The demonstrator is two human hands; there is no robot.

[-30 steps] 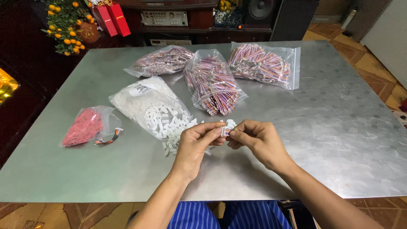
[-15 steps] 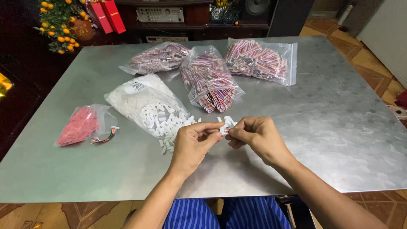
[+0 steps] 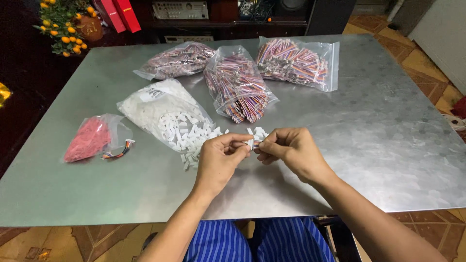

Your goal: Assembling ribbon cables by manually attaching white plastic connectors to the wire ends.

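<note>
Left hand and right hand pressed fingertip to fingertip, pinching one small white connector just above the table, near centre. Likely early in the work: one finished wire bundle at left, wire bags far, full.

This looks like a room in a home. A shiny metal table stands on a patterned tile floor, with a little orange fruit tree and a shelf of music boxes behind it.
</note>
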